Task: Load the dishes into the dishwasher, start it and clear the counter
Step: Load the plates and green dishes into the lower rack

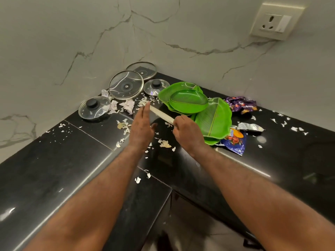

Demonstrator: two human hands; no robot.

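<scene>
My right hand (pixel 186 130) grips one end of a pale wooden spatula (pixel 161 114) that slants up to the left over the black counter (pixel 54 160). My left hand (pixel 142 126) is stretched out with straight fingers, its fingertips beside the spatula's far end. Several green leaf-shaped plates (pixel 188 101) lie stacked just right of the spatula, with another green plate (pixel 214 120) overlapping them beside my right hand. Several glass pot lids (pixel 126 84) rest in the counter's corner.
Onion and garlic peels (pixel 127 105) are scattered across the counter. Crumpled wrappers lie right of the plates: a purple one (pixel 242 105), a silver one (pixel 250 127), a blue one (pixel 235 142). A wall socket (pixel 275 21) sits high on the marble wall.
</scene>
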